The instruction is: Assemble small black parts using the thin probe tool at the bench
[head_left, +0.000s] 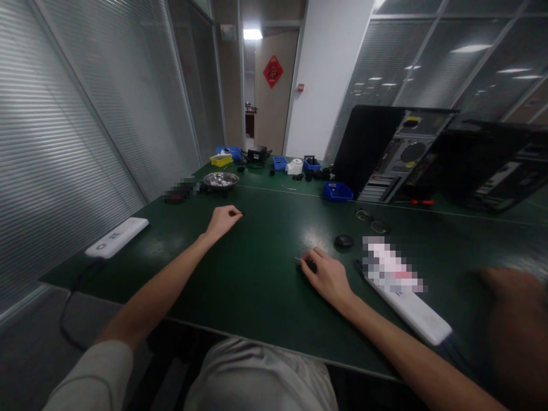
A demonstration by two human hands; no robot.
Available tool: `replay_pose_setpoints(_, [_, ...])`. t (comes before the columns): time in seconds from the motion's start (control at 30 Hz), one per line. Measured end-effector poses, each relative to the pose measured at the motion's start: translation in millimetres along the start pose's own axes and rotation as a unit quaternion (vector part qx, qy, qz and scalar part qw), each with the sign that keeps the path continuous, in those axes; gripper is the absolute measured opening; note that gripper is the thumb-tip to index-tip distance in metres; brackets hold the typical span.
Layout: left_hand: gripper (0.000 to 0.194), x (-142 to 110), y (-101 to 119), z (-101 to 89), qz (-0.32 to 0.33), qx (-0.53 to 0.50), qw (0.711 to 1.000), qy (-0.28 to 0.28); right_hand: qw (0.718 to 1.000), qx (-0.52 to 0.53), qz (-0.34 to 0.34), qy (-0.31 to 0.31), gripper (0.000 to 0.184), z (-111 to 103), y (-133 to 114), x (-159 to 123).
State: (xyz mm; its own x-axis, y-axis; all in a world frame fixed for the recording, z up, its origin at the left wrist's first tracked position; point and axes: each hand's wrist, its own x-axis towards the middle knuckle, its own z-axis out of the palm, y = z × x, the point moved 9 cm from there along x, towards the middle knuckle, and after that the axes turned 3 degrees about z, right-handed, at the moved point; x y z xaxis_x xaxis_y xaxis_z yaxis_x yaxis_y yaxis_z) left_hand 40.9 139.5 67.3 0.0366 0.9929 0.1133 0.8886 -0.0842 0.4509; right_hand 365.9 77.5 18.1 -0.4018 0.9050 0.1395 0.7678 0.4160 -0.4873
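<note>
My left hand is above the green table, left of its middle. Thumb and fingertips are pinched together on a small dark piece, too small to name. Nearer to me and to the right, my right hand is closed around a small tool with a dark handle. A thin metal tip sticks out of it to the left, while most of the tool is hidden by the fingers. Beyond this hand lies a black computer mouse. The metal bowl stands past my left hand, with shiny contents.
White power strips lie left and right, with cables. Eyeglasses, a blue bin and computer cases are at the right. Small bins and dark parts line the back. Another person's blurred arm reaches in at the right edge.
</note>
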Motion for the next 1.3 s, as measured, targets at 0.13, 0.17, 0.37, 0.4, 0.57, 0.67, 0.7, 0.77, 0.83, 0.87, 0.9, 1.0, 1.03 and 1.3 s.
replay_pose_setpoints(0.13, [0.013, -27.8, 101.4, 72.2, 0.155, -0.106, 0.975, -0.115, 1.0, 0.01, 0.0, -0.003, 0.021, 0.1, 0.3, -2.1])
replay_pose_setpoints(0.17, [0.011, -37.1, 120.0, 85.6, 0.179, -0.124, 0.966, -0.138, 1.0, 0.014, 0.0, -0.004, 0.021, 0.5, 0.4, -2.7])
replay_pose_setpoints(0.37, [0.016, -60.1, 145.8, 102.6, 0.189, -0.171, 0.951, -0.178, 0.999, 0.039, -0.009, -0.011, 0.021, 1.9, -2.2, -5.4])
replay_pose_setpoints(0.4, [0.019, -59.6, 143.6, 100.8, 0.183, -0.172, 0.951, -0.178, 0.999, 0.042, -0.011, -0.012, 0.021, 1.5, -2.6, -5.4])
replay_pose_setpoints(0.57, [0.025, -58.9, 141.5, 96.1, 0.177, -0.18, 0.952, -0.172, 0.998, 0.053, -0.021, -0.017, 0.021, 0.0, -6.2, -3.5])
replay_pose_setpoints(0.67, [0.02, -62.1, 147.0, 96.4, 0.2, -0.194, 0.945, -0.173, 0.997, 0.064, -0.036, -0.03, 0.02, 1.9, -10.3, -2.2])
replay_pose_setpoints(0.7, [0.019, -63.0, 148.6, 96.4, 0.208, -0.199, 0.942, -0.174, 0.996, 0.072, -0.04, -0.034, 0.02, 2.4, -11.3, -1.9])
replay_pose_setpoints(0.77, [0.018, -64.2, 150.2, 96.2, 0.218, -0.208, 0.938, -0.173, 0.994, 0.09, -0.046, -0.04, 0.019, 3.2, -12.1, -1.2])
replay_pose_setpoints(0.83, [0.019, -64.5, 150.4, 95.5, 0.221, -0.215, 0.936, -0.17, 0.992, 0.109, -0.048, -0.043, 0.019, 3.2, -11.9, -0.7])
replay_pose_setpoints(0.87, [0.02, -64.5, 150.5, 95.4, 0.221, -0.218, 0.935, -0.17, 0.99, 0.119, -0.051, -0.047, 0.019, 3.3, -12.2, -0.6])
replay_pose_setpoints(0.9, [0.02, -64.7, 150.7, 95.3, 0.222, -0.221, 0.934, -0.17, 0.989, 0.13, -0.055, -0.05, 0.019, 3.5, -12.9, -0.7])
replay_pose_setpoints(1.0, [0.021, -65.4, 151.9, 96.1, 0.23, -0.222, 0.931, -0.175, 0.984, 0.153, -0.065, -0.06, 0.018, 4.2, -16.0, -1.2])
replay_pose_setpoints(1.03, [0.021, -65.6, 152.2, 96.3, 0.236, -0.219, 0.93, -0.177, 0.984, 0.155, -0.065, -0.061, 0.017, 4.3, -16.6, -1.2])
replay_pose_setpoints(1.3, [0.035, -64.1, 153.0, 90.3, 0.279, -0.094, 0.943, -0.158, 0.993, 0.111, -0.034, -0.027, 0.018, -2.5, -6.8, 5.8])
